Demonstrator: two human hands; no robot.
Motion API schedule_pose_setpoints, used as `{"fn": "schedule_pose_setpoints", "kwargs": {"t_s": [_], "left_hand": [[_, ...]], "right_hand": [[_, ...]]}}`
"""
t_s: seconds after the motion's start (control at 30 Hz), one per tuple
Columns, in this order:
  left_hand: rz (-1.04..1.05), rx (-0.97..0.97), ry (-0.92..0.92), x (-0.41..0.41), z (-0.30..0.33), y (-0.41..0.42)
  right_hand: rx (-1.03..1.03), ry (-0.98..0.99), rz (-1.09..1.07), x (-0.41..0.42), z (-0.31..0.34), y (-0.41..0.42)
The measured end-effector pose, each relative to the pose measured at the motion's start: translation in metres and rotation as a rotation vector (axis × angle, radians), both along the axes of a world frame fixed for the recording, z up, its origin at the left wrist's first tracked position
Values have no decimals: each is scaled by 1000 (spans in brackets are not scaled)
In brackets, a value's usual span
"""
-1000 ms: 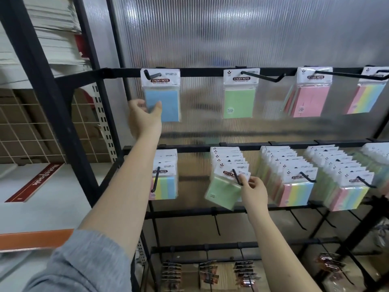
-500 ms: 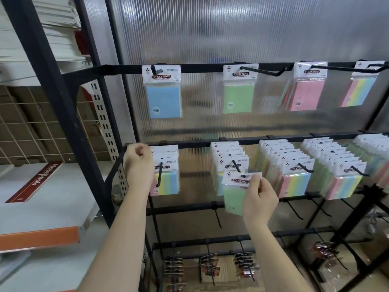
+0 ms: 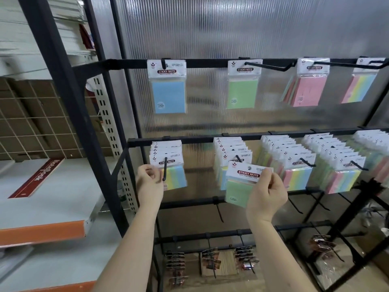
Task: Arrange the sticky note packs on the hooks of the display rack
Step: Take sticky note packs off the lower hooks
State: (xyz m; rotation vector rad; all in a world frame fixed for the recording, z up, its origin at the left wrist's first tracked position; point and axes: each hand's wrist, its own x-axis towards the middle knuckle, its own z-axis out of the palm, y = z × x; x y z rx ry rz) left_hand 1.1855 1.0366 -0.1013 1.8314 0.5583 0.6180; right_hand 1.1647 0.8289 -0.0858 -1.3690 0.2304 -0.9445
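My right hand (image 3: 266, 194) pinches a green sticky note pack (image 3: 239, 187) by its white header, holding it free in front of the second middle-row hook (image 3: 239, 159). My left hand (image 3: 148, 182) is curled at the left edge of the front rainbow pack (image 3: 173, 175) on the leftmost middle-row hook and pinches it. On the top bar (image 3: 200, 63) hang a blue pack (image 3: 169, 95), a green pack (image 3: 242, 92), pink packs (image 3: 307, 89) and a rainbow pack (image 3: 361, 87).
Further middle-row hooks carry several rainbow packs (image 3: 296, 175) to the right. A lower rail holds small dark carded items (image 3: 175, 264). A black rack post (image 3: 69, 114) and a grey shelf with an orange edge (image 3: 42, 230) stand to the left.
My left hand came down from the blue pack on the top row to the leftmost middle hook. My right hand drew the green pack off the second hook and turned it upright.
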Motion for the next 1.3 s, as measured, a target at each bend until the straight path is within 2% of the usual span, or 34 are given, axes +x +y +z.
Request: {"fn": "schedule_pose_setpoints", "kwargs": {"t_s": [0.1, 0.2, 0.33, 0.43, 0.63, 0.73, 1.13, 1.3], "left_hand": [[-24, -59, 0, -2, -3, -1], [-47, -204, 43, 3, -12, 2], [-236, -276, 75, 6, -22, 0], [-205, -319, 27, 4, -22, -2], [-59, 53, -115, -21, -1, -9], [-15, 166, -142, -29, -3, -7], [-18, 343, -393, -65, -20, -7], [32, 507, -314, -65, -4, -16]], "right_hand": [[55, 11, 0, -10, 11, 3], [66, 11, 22, -23, 20, 6], [80, 37, -5, -21, 9, 3], [119, 53, -10, -25, 7, 2], [137, 39, -30, -30, 7, -3], [159, 33, -19, -29, 8, -3], [185, -22, 49, -25, 25, -7], [66, -61, 109, -27, 55, -18]]}}
